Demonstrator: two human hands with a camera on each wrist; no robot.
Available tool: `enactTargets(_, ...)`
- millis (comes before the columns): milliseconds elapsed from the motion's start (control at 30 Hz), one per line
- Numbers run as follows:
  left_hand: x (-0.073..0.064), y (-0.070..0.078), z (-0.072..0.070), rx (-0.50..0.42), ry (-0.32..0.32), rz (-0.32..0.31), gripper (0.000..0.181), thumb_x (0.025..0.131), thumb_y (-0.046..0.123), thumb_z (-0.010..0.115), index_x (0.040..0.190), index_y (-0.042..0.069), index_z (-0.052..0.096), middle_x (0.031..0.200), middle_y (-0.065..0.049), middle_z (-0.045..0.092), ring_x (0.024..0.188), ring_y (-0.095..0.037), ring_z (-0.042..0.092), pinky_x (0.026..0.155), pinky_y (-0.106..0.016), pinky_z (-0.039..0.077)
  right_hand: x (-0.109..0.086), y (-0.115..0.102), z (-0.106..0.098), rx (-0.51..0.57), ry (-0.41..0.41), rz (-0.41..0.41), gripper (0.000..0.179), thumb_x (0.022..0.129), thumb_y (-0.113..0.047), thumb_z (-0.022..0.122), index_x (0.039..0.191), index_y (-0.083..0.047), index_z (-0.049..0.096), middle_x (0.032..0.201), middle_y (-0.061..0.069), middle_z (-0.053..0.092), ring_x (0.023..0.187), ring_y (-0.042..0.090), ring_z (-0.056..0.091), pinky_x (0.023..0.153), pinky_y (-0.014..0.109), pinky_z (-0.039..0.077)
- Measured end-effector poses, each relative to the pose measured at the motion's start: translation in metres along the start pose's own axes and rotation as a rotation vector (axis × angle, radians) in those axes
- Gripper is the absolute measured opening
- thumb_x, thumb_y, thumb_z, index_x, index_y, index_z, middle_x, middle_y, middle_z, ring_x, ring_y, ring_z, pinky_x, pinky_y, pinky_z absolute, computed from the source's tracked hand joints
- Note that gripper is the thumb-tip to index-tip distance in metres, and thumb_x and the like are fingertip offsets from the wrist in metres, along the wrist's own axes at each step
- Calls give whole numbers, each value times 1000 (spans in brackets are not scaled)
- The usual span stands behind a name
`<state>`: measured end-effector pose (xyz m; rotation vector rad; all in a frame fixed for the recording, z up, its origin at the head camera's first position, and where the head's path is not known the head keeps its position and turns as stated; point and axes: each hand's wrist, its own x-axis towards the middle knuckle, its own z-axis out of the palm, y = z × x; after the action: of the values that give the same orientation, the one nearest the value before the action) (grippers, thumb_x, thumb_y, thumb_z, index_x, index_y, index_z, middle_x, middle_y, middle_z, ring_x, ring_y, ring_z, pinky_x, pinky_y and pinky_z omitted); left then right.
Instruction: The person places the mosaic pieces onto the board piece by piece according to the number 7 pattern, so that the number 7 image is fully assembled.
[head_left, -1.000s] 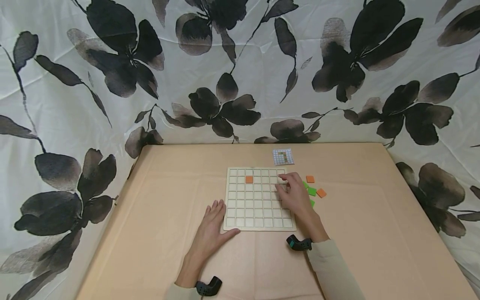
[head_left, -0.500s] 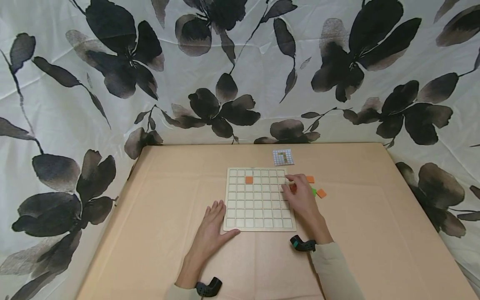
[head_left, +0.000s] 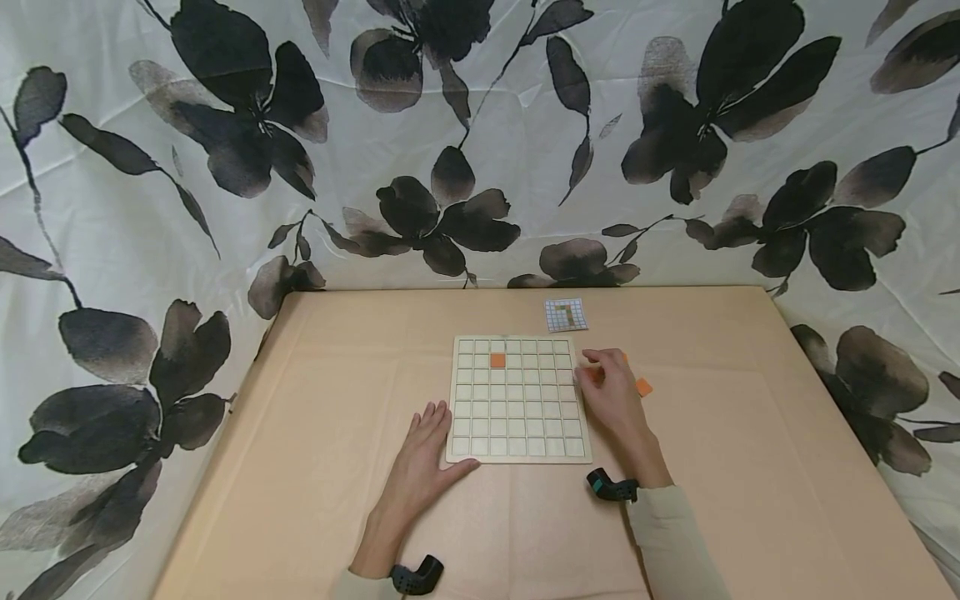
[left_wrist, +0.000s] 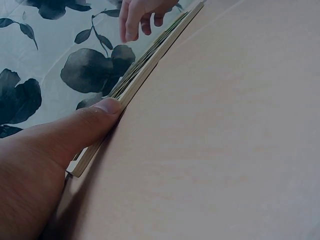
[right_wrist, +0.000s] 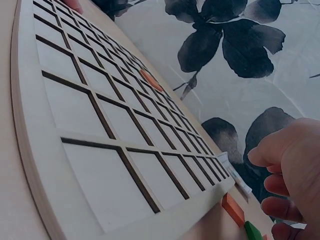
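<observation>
A pale square grid board (head_left: pixel 517 408) lies on the table, with one orange tile (head_left: pixel 497 360) in a cell near its top row. My left hand (head_left: pixel 420 467) rests at the board's lower left corner, fingers straight along the left side. In the left wrist view its thumb (left_wrist: pixel 95 120) presses on the front edge. Just off the board's upper right side, my right hand (head_left: pixel 611 392) hovers with loosely bent fingers; no tile shows between them. Beneath it in the right wrist view lie another orange tile (right_wrist: pixel 233 210) and a green tile (right_wrist: pixel 252 231). The hand hides part of the loose tiles.
A small printed card (head_left: pixel 566 315) with a coloured grid pattern lies behind the board. A loose orange tile (head_left: pixel 644 387) sits right of my right hand. Floral cloth (head_left: pixel 420 125) hangs behind and beside the table (head_left: pixel 360 358).
My right hand has moved rightward from over the board's right columns to above the loose tiles, covering the green ones in the head view. My left hand and the board have stayed put.
</observation>
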<state>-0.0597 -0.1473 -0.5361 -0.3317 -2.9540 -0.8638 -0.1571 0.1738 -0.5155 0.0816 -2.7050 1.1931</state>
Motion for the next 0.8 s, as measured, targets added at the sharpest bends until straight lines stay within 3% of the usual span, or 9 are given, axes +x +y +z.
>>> enactTargets(667,0,0,-1,-11,2,11,97,82,60,73,149,-3,42,158,-20,38,153,-32,28,131,-44,16,-2,9,-6,-19,12,42,40,96,-20,66,130,2,62,123,19,55,96,29,53,79,38,50)
enactTargets(800,-1,0,-1,-13,-2,6,97,82,60,74,150,-2,42,159,-19,38,153,-32,27,131,-43,16,-2,12,-7,-38,22,46,41,95,-19,65,129,4,62,122,20,55,103,31,52,82,41,51)
